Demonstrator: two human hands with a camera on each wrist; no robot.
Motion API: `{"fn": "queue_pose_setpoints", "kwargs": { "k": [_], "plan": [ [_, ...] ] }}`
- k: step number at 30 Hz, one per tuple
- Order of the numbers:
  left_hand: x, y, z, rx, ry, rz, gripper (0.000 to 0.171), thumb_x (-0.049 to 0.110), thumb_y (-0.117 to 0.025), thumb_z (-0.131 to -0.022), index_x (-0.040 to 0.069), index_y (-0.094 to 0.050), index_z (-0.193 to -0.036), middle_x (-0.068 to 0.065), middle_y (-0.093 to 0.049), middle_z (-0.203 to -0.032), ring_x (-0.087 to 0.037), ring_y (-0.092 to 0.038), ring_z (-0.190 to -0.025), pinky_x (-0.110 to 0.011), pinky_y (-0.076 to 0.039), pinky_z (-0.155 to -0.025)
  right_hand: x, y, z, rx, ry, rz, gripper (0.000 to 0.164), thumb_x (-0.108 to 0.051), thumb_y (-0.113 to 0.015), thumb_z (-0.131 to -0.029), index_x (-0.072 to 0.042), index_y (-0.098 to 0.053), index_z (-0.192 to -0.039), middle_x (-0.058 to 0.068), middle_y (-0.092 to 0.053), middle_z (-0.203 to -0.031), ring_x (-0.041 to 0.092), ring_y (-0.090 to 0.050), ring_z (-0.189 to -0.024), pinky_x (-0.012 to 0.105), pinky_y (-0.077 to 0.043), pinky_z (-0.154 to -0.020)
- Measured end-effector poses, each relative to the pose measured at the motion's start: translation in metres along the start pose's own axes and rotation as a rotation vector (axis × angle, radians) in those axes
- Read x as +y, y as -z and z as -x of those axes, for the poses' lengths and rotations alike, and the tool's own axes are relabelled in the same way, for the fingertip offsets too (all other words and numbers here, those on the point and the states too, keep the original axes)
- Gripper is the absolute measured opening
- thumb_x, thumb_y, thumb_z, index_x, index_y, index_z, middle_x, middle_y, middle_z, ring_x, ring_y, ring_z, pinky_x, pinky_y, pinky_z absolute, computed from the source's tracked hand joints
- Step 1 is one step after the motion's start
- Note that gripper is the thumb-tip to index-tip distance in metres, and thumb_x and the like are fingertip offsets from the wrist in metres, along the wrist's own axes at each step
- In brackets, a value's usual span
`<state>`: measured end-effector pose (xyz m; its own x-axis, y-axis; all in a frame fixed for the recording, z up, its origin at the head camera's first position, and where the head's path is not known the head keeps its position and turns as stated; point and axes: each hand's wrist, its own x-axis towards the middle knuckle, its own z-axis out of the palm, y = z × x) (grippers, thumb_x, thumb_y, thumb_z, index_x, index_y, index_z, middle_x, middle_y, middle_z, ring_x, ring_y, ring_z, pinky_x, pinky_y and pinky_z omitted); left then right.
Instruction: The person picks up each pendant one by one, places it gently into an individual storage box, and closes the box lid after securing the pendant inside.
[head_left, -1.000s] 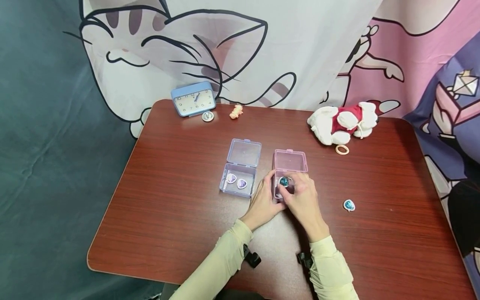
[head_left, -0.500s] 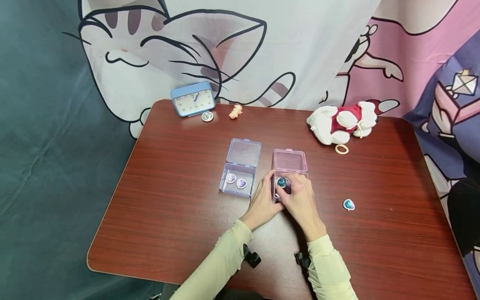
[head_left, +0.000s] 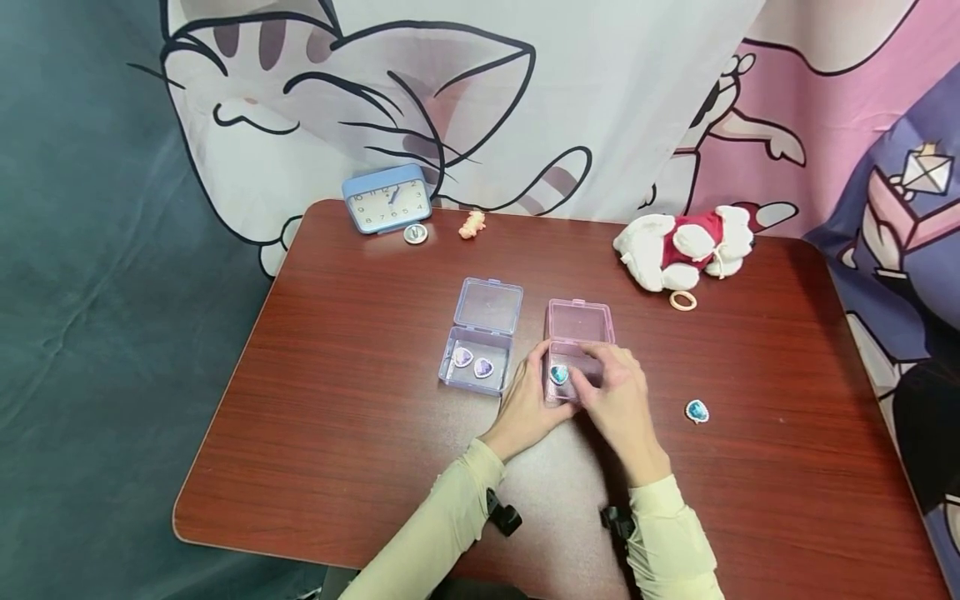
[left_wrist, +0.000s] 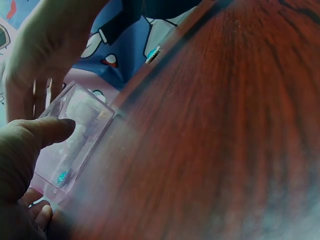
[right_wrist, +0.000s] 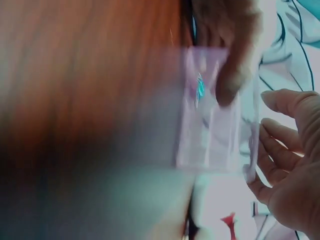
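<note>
1. A person in pale green sleeves [head_left: 429, 517] works at a reddish-brown desk [head_left: 337, 433], seen from above.
2. The left hand [head_left: 525, 408] holds the near left side of a small pink box [head_left: 572, 353], its thumb against the clear wall, its fingers curved around it. The box's lid [head_left: 581, 321] is tipped open, away from the person.
3. The right hand [head_left: 618, 393] is over the box's right side, thumb and fingers parted, with nothing in its grip. Whether its fingertips touch the rim, I cannot tell.
4. Inside the pink box, toward the left, lies a teal gem [head_left: 558, 374] with a pale border.
5. A second teal gem [head_left: 697, 411] lies on the desk, well to the right.
6. Just left of the hands, an open purple box [head_left: 489, 306] contains two lilac gems [head_left: 483, 367].
7. Along the back are a blue clock [head_left: 387, 198], a round silvery piece [head_left: 416, 234], a small figurine [head_left: 472, 224], a red-and-white plush toy [head_left: 684, 247] and a tan ring [head_left: 682, 301].
</note>
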<state>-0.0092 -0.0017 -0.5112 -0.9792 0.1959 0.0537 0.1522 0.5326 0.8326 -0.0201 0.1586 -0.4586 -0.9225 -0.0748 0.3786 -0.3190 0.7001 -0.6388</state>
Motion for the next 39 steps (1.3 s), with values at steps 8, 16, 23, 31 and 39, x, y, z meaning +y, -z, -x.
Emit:
{"fn": "queue_pose_setpoints", "kwargs": {
  "k": [8, 16, 23, 31, 39],
  "plan": [
    [-0.002, -0.003, 0.0, 0.016, -0.009, -0.006, 0.108, 0.033, -0.092, -0.081, 0.017, -0.026, -0.164, -0.015, -0.054, -0.148, -0.027, -0.055, -0.134, -0.048, -0.047, -0.111, 0.041, 0.037, 0.014, 0.128, -0.124, 0.044, 0.032, -0.003, -0.084, -0.083, 0.004, -0.076, -0.113, 0.024, -0.074, -0.105, 0.045, -0.065, -0.102, 0.058, -0.047, -0.087],
    [0.0, -0.002, 0.0, 0.007, 0.004, 0.012, 0.107, 0.035, -0.091, -0.082, 0.018, -0.025, -0.164, -0.013, -0.054, -0.148, -0.026, -0.054, -0.133, -0.049, -0.048, -0.109, 0.074, 0.068, 0.039, 0.098, -0.303, 0.129, 0.053, -0.012, -0.085, -0.084, 0.006, -0.066, -0.129, 0.031, -0.066, -0.123, 0.053, -0.056, -0.117, 0.065, -0.04, -0.098],
    [0.0, 0.0, 0.001, 0.009, 0.0, 0.008, 0.107, 0.034, -0.091, -0.081, 0.018, -0.026, -0.164, -0.013, -0.053, -0.149, -0.026, -0.053, -0.134, -0.048, -0.048, -0.109, 0.082, 0.079, 0.053, 0.069, -0.412, 0.15, 0.073, -0.019, -0.088, -0.081, 0.009, -0.057, -0.14, 0.035, -0.058, -0.136, 0.056, -0.047, -0.124, 0.067, -0.036, -0.103],
    [0.001, 0.0, 0.0, -0.006, 0.009, 0.031, 0.106, 0.033, -0.091, -0.082, 0.018, -0.026, -0.164, -0.014, -0.054, -0.148, -0.027, -0.053, -0.133, -0.05, -0.047, -0.11, 0.084, 0.083, 0.063, 0.048, -0.472, 0.169, 0.077, -0.02, -0.087, -0.081, 0.009, -0.052, -0.143, 0.037, -0.055, -0.138, 0.056, -0.044, -0.128, 0.066, -0.034, -0.107],
    [-0.001, -0.001, -0.001, 0.0, -0.003, 0.022, 0.107, 0.033, -0.091, -0.081, 0.019, -0.025, -0.164, -0.014, -0.053, -0.149, -0.027, -0.053, -0.133, -0.05, -0.049, -0.107, 0.089, 0.085, 0.075, 0.061, -0.488, 0.188, 0.068, -0.018, -0.087, -0.081, 0.008, -0.057, -0.136, 0.035, -0.058, -0.133, 0.058, -0.044, -0.123, 0.068, -0.034, -0.102]
  ]
}}
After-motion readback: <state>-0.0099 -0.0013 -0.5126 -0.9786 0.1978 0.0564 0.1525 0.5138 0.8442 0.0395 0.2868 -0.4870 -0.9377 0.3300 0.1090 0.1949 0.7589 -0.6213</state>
